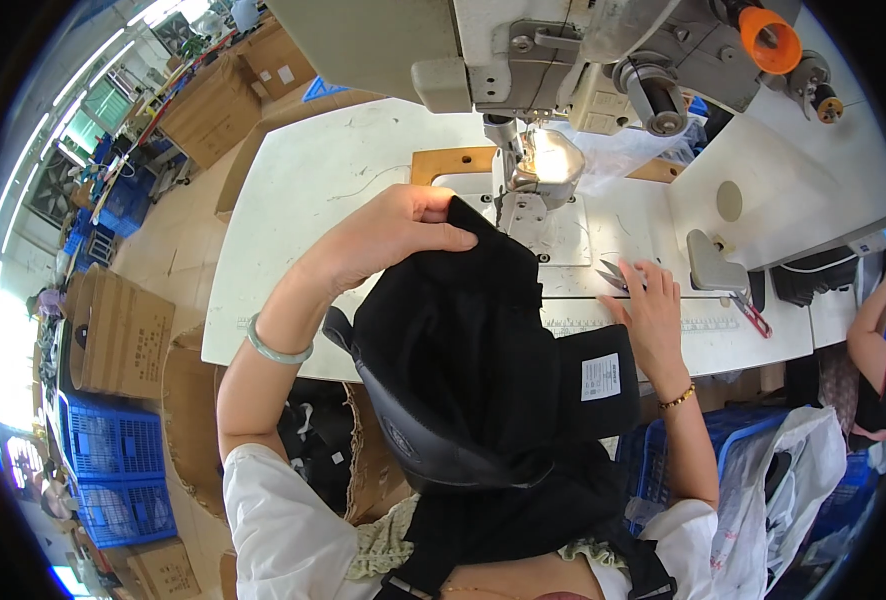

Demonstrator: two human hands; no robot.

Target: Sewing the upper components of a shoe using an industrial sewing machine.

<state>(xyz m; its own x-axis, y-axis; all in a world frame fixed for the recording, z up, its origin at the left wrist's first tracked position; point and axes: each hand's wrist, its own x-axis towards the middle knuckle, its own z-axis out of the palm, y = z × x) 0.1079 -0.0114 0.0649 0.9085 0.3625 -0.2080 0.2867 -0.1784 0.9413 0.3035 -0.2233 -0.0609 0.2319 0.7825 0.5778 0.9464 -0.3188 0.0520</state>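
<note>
1. At the centre of the frame a black fabric piece (483, 350) hung from the table edge down to the person's lap, soft and matte, with a stiff curved padded rim along its lower left and a small white label sewn on at the right.
2. The left hand (393, 235), just left of centre, pinched the cloth's top corner between thumb and curled fingers and held it up near the needle; a pale green bangle (276, 345) circled that wrist.
3. The right hand (653, 315), right of centre, lay flat with fingers spread on the table beside the cloth, fingertips touching small metal snips (615, 275); a thin gold bracelet (677, 398) sat on its wrist.
4. Above the cloth stood the grey sewing machine (563, 50), its lamp glaring at the needle, blocking the upper table.
5. The white table (303, 190) was smooth and scuffed.
6. Red-handled scissors (751, 315) lay at the right edge.
7. At the left, brown cardboard boxes (123, 340) and blue plastic crates (118, 445) crowded the floor.
</note>
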